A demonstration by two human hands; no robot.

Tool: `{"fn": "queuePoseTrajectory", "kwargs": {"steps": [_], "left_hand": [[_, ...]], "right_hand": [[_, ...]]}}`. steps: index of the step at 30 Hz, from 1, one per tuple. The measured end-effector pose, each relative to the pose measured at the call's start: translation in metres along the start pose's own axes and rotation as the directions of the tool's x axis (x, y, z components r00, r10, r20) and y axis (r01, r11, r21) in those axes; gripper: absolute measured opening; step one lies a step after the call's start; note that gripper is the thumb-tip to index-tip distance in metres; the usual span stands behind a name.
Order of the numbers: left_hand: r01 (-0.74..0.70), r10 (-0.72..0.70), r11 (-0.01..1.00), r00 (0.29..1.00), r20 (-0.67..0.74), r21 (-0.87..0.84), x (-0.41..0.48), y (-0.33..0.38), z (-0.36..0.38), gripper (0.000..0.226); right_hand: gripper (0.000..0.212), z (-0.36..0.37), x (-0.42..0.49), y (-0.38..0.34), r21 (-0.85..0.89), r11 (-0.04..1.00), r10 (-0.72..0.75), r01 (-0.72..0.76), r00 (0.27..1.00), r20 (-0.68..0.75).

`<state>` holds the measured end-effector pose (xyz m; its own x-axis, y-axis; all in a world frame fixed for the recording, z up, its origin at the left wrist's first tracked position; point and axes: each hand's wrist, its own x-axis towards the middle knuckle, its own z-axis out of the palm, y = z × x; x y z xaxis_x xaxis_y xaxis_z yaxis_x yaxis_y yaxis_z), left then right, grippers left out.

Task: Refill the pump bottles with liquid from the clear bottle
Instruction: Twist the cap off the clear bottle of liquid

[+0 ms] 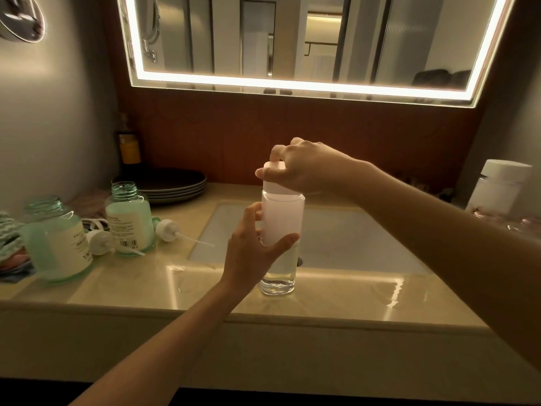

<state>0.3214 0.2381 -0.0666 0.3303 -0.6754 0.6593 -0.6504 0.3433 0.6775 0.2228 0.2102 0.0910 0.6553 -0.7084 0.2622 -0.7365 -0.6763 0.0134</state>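
The clear bottle (281,224) stands upright on the counter's front edge before the sink, some clear liquid in its base. My left hand (254,248) grips its body. My right hand (301,168) pinches its white cap (274,177) from above. Two green pump bottles stand uncapped at the left: the nearer one (57,240) and the farther one (128,221). Their white pump heads (99,241) (167,230) lie on the counter beside them, tubes pointing right.
A white sink basin (336,238) lies behind the clear bottle. Dark stacked plates (172,183) and a dark bottle with a yellow label (129,150) sit at the back left. A white-capped container (497,189) stands at right. Folded cloths (10,244) lie at far left.
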Motion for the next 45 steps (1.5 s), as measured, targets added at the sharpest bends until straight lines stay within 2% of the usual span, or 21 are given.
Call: {"fn": "queuePoseTrajectory", "kwargs": {"steps": [2,4,6,8,11,14,17,19,23,26,28,32,36,38,41,43,45], "left_hand": [[0.000,0.000,1.000,1.000,0.000,0.002,0.000,0.000,0.000,0.087],[0.001,-0.001,1.000,1.000,0.000,0.001,0.000,0.000,0.000,0.087],[0.001,-0.001,1.000,1.000,-0.003,0.002,0.000,0.001,0.000,0.087],[0.003,-0.003,1.000,1.000,-0.005,0.005,-0.001,0.001,0.000,0.087],[0.003,-0.003,1.000,1.000,-0.007,0.009,-0.001,0.001,0.000,0.087],[0.007,-0.007,1.000,1.000,-0.010,0.013,0.000,0.001,0.001,0.087],[0.006,-0.006,1.000,1.000,-0.008,0.009,0.000,0.001,0.001,0.087],[0.004,-0.004,1.000,1.000,-0.012,0.008,0.000,0.001,0.001,0.087],[0.007,-0.006,1.000,1.000,-0.013,0.008,-0.001,0.001,0.000,0.087],[0.009,-0.009,1.000,1.000,-0.011,0.012,0.000,0.001,0.001,0.088],[0.008,-0.008,1.000,1.000,-0.014,0.018,0.000,0.000,0.001,0.088],[0.010,-0.009,1.000,1.000,-0.011,0.013,-0.001,0.001,0.001,0.088],[0.011,-0.011,1.000,1.000,-0.014,0.006,-0.001,0.002,0.001,0.087],[0.010,-0.010,1.000,1.000,-0.013,0.002,-0.001,0.001,0.001,0.086],[0.009,-0.009,1.000,1.000,-0.010,0.002,0.000,0.000,0.001,0.087],[0.006,-0.005,1.000,1.000,-0.012,0.007,0.000,0.000,0.001,0.087],[0.005,-0.005,1.000,1.000,-0.012,0.004,0.000,0.000,0.001,0.087]], "right_hand": [[0.048,-0.002,0.003,0.003,0.160,0.987,-0.016,0.000,0.995,0.096],[0.053,-0.005,0.003,0.004,0.274,0.962,-0.038,-0.004,0.988,0.147],[0.069,-0.006,0.002,0.003,0.283,0.959,-0.033,-0.004,0.991,0.126],[0.078,-0.005,0.000,0.002,0.219,0.975,0.013,-0.032,0.996,0.088],[0.071,0.003,0.002,0.002,0.172,0.984,0.028,-0.045,0.995,0.098],[0.057,0.007,0.002,0.005,0.260,0.966,-0.037,0.006,0.993,0.113],[0.064,0.004,0.001,0.013,0.416,0.909,-0.091,0.027,0.987,0.136],[0.068,0.002,0.000,0.016,0.456,0.889,-0.099,0.026,0.985,0.138],[0.078,0.004,0.004,0.014,0.281,0.960,-0.010,-0.022,0.994,0.112],[0.070,0.008,0.003,0.009,0.176,0.984,0.007,-0.015,0.999,0.051],[0.065,0.010,0.004,0.009,0.206,0.978,0.000,-0.007,1.000,0.032],[0.055,0.009,0.005,0.014,0.365,0.931,-0.047,0.003,0.992,0.113],[0.055,0.007,0.001,0.020,0.503,0.864,-0.100,0.012,0.984,0.149],[0.064,0.007,0.001,0.019,0.452,0.892,-0.092,0.022,0.987,0.134],[0.076,0.007,0.004,0.015,0.285,0.958,0.005,-0.019,0.999,0.049],[0.074,0.009,0.004,0.013,0.189,0.982,0.018,-0.022,1.000,0.019],[0.067,0.011,0.003,0.012,0.178,0.984,-0.025,0.024,1.000,0.003]]}}
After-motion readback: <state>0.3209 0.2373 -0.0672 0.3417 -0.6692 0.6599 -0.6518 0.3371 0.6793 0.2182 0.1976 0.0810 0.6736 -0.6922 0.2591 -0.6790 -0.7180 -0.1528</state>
